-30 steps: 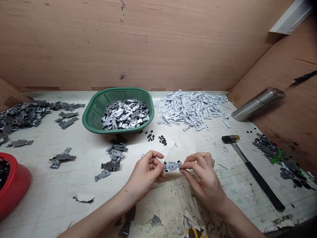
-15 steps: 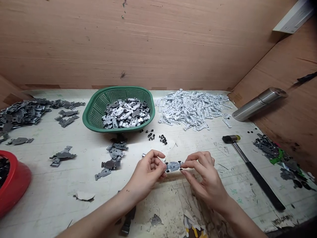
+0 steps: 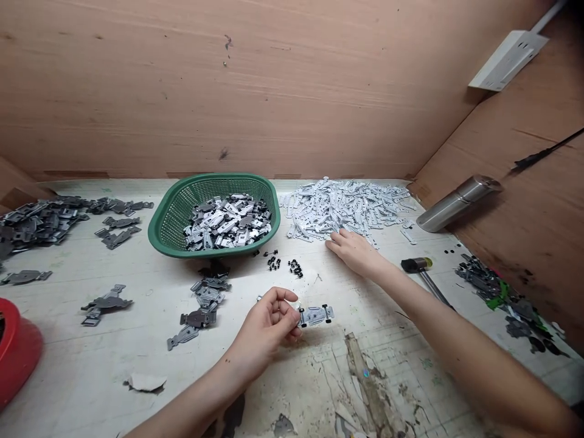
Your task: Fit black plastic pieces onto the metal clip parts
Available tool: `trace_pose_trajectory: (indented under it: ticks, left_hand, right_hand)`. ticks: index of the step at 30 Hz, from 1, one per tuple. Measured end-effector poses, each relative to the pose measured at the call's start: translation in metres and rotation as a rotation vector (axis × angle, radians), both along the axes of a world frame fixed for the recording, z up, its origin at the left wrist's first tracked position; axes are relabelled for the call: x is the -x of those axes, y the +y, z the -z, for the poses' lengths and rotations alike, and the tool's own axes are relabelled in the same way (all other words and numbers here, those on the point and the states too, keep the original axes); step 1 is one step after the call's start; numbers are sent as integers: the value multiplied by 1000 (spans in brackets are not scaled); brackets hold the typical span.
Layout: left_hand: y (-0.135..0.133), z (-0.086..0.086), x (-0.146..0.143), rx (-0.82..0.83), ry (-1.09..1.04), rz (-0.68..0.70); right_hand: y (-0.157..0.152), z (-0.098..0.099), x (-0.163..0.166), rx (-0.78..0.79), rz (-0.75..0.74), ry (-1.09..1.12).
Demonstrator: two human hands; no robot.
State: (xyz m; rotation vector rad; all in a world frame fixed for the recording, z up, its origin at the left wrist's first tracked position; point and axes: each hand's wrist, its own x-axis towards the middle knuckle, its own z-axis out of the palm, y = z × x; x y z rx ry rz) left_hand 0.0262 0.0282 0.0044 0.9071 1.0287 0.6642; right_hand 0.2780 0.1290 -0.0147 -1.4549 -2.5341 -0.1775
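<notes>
Now metal clip (image 3: 316, 315) between left fingers (image 3: 286, 317).

The left hand (image 3: 269, 319) sits low in front of the body, forearm angled up from the lower left, fingers curled inward and thumb pinched against them. The right hand (image 3: 353, 250) is stretched far forward, arm nearly straight, palm down with fingers spread flat.

Worn workbench (image 3: 114, 359): basket (image 3: 173, 219), hammer (image 3: 422, 272), flask (image 3: 456, 204).
</notes>
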Motion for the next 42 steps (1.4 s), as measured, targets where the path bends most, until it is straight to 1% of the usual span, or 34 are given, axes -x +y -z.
trace_pose_trajectory:
  ticks: [2, 5, 7, 9, 11, 13, 14, 15, 17, 19, 20, 22, 24, 28, 32, 37, 42]
  left_hand:
    - [0, -1, 0, -2, -4, 0]
    - [1, -2, 0, -6, 12, 9]
    - [1, -1, 1, -7, 24, 16]
    - [1, 1, 2, -11, 27, 18]
    - [1, 2, 2, -19, 27, 14]
    - [1, 1, 2, -27, 33, 10]
    - [0, 0, 1, -32, 36, 8]
    - [0, -1, 1, -35, 38, 10]
    - [-1, -3, 1, -39, 45, 12]
    - [-1, -4, 0, -46, 51, 14]
    - [-1, -4, 0, -53, 54, 15]
    - [-2, -5, -1, -74, 60, 20]
    - [-2, -4, -1, -95, 68, 29]
    - [-3, -3, -1, -120, 93, 49]
    - [-3, -2, -1, -127, 97, 46]
    - [-3, -3, -1, -115, 89, 48]
    - [-2, -3, -1, -90, 49, 24]
  right_hand:
    - [3, -4, 6, 8, -24, -17]
    - [-16, -12, 10, -6, 20, 1]
    - [-38, -16, 7, -12, 101, 59]
    - [-62, -19, 1, 56, 234, 161]
    - [-84, -23, -7, 207, 393, 273]
    - [-102, -29, -11, 401, 489, 443]
    - [-109, -33, -10, 515, 492, 570]
    - [-115, -38, -7, 641, 463, 719]
    - [-124, -46, 5, 879, 367, 994]
    - [-128, -50, 22, 1036, 304, 1129]
    - [-129, -51, 31, 1072, 295, 1148]
    - [-128, -49, 45, 1085, 300, 1143]
    - [-126, -44, 52, 1054, 312, 1137]
    - [-124, -37, 55, 978, 327, 1145]
    - [-125, -36, 55, 953, 323, 1145]
    - [-125, -35, 56, 1024, 335, 1180]
    - [-119, -20, 48, 1108, 372, 1309]
